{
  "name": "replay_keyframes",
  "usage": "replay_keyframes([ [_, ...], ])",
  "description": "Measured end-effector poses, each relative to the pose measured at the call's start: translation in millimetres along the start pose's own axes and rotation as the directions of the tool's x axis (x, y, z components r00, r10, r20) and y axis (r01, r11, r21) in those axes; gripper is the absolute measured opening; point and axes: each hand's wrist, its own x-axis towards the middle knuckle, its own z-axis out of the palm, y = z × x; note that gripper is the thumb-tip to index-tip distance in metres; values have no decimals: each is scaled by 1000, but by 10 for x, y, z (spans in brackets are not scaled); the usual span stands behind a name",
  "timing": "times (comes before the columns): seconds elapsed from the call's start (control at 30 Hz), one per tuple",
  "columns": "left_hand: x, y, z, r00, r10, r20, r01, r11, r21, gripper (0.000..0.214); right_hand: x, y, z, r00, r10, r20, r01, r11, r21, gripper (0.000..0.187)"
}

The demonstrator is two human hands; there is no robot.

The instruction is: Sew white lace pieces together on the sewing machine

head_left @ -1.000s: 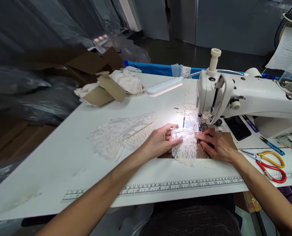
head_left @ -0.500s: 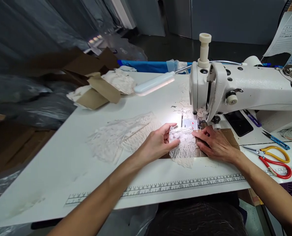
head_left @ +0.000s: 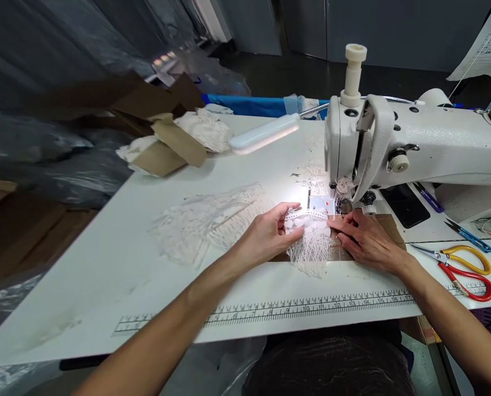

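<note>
A small piece of white lace [head_left: 309, 250] lies in front of the needle plate [head_left: 320, 204] of a white sewing machine [head_left: 447, 137]. My left hand [head_left: 272, 231] pinches its left edge between thumb and fingers. On the opposite side, my right hand [head_left: 363, 239] has its fingertips closed on the lace's upper right edge, close to the presser foot. Part of the right fingers is hidden from view. Brown tape or card [head_left: 340, 250] covers the table under the lace. More white lace [head_left: 212, 220] is spread out left of my left hand.
Red-and-yellow-handled scissors [head_left: 456, 261], blue thread snips [head_left: 468, 236] and a black phone [head_left: 406, 204] lie at the right. A lamp [head_left: 266, 133] reaches over the table. A cardboard piece [head_left: 179, 146] with white fabric sits back left. A printed ruler [head_left: 270, 313] runs along the front edge.
The view has shifted slightly, so the machine and table appear a little further right and higher. Both hands keep hold of the lace, which stays almost in place before the needle plate.
</note>
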Motion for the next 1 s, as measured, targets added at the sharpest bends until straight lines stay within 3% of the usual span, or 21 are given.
replay_keyframes([
  [0.13,-14,73,-10,1000,3,-4,-3,999,39,57,-25,80,29,994,-95,-52,98,994,49,39],
  [0.47,-30,105,-8,1000,0,-7,1,996,84,55,-24,66,33,995,-74,-74,78,996,45,39],
  [0.6,-28,106,-14,1000,-20,7,20,997,76,54,-58,40,-45,993,-115,-21,116,989,91,37],
  [0.77,-23,107,-24,1000,-21,11,20,999,51,57,-69,2,-63,991,-128,27,128,991,27,38],
  [1.0,-28,88,-49,999,35,3,-35,997,68,55,-78,5,-2,992,-122,-22,122,992,-9,35],
])
